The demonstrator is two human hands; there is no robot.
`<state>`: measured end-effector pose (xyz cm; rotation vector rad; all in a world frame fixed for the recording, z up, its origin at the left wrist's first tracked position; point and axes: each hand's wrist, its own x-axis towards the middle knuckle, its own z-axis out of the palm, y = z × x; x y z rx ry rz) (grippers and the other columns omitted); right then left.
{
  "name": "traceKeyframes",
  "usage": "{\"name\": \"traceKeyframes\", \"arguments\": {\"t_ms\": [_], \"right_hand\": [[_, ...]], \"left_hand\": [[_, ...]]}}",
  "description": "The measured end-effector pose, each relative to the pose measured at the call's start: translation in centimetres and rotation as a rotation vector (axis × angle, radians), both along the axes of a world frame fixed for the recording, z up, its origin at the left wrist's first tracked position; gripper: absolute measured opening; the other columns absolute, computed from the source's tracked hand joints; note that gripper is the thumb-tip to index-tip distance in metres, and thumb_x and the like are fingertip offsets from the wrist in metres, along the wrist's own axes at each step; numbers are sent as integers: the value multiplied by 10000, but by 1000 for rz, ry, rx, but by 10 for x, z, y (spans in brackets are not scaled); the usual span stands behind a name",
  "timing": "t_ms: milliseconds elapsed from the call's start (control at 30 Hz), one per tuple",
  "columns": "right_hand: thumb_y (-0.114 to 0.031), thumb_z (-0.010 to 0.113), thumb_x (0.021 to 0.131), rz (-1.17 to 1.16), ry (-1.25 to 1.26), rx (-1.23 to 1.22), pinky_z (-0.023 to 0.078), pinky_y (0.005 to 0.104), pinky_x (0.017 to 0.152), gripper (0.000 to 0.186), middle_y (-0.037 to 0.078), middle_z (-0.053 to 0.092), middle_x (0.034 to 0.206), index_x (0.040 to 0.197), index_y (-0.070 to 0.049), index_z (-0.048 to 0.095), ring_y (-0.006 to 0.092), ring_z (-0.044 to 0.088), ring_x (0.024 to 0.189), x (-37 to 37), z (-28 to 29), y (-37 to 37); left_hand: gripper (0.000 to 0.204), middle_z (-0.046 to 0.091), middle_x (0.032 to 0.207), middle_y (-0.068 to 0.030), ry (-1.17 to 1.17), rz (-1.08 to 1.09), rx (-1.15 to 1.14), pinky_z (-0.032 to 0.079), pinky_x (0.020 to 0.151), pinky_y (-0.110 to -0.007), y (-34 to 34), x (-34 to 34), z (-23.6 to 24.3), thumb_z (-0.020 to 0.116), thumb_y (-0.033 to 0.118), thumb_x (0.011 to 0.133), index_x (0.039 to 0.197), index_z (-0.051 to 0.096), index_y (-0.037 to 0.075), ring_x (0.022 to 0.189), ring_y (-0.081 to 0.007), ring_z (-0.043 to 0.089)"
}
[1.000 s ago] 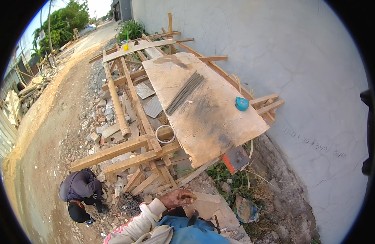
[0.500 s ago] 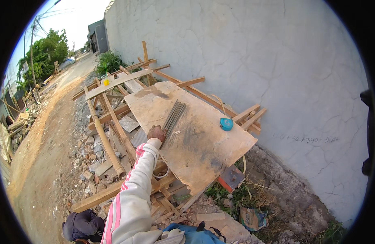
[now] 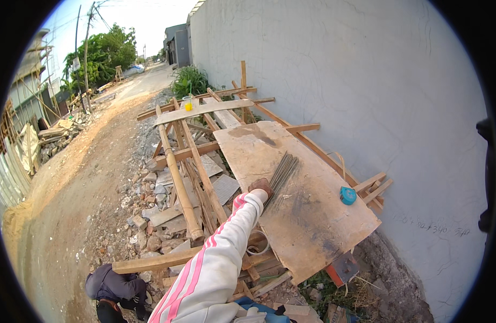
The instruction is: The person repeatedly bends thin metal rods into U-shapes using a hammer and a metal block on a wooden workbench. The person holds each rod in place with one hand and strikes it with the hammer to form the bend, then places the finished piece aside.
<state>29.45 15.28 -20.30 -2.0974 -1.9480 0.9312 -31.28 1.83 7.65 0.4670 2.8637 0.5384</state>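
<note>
My left hand (image 3: 261,187), in a white sleeve with pink stripes, reaches over the near left edge of a worn wooden board (image 3: 334,223). Its fingers look closed round the near end of a bundle of thin grey metal rods (image 3: 283,171). The rods lie slanted across the board, their far ends fanning slightly, over dark smudges on the wood. Part of the grip is hidden by the back of the hand. Toward the board's right side lies a teal tape measure (image 3: 348,195). My right hand is out of sight.
Timber beams and a bamboo pole (image 3: 179,175) form a rough frame over rubble (image 3: 156,215). A bucket (image 3: 257,243) stands beside the board, a yellow container (image 3: 188,106) on a far plank. A cracked wall (image 3: 366,81) rises at right. Another person (image 3: 116,293) crouches lower left.
The view has swung left, so the board and frame sit farther right and lower. My left hand stays at the rods' near end. More of the crouching person shows.
</note>
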Motion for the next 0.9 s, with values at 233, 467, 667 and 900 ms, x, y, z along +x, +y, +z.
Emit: {"name": "traceKeyframes", "arguments": {"t_ms": [233, 467, 667, 900], "right_hand": [[-555, 637, 907, -23, -40, -8, 486, 468, 815, 482, 179, 674, 979, 1108, -121, 695, 375, 629, 952, -6, -5, -11], [-562, 634, 903, -51, -41, -7, 500, 472, 837, 496, 191, 695, 1010, 1138, -132, 707, 391, 649, 983, 5, -15, -24], [-568, 631, 900, -254, -11, -112, 512, 476, 857, 510, 200, 713, 1037, 1163, -140, 717, 405, 666, 1010, 81, -56, -119], [-612, 618, 888, -409, 215, -137, 519, 481, 867, 576, 214, 728, 1033, 1180, -127, 722, 414, 686, 1006, 89, -14, -182]], "left_hand": [[345, 727, 1114, -124, -88, -9, 258, 540, 892, -438, -12, -17, -24, 775, 398, 799, 967, 704, 106, 1047, -322, 683], [454, 706, 1210, -167, 35, -56, 147, 540, 972, -442, -19, -24, -25, 716, 423, 863, 1145, 734, 68, 1129, -355, 676], [228, 756, 893, -181, -60, -134, 339, 574, 783, -415, -15, -77, -72, 767, 274, 794, 878, 781, 62, 823, -324, 741], [257, 366, 576, 38, -208, -38, 750, 223, 406, -286, 17, -202, -136, 548, 175, 961, 708, 527, 135, 448, -72, 278]]}}
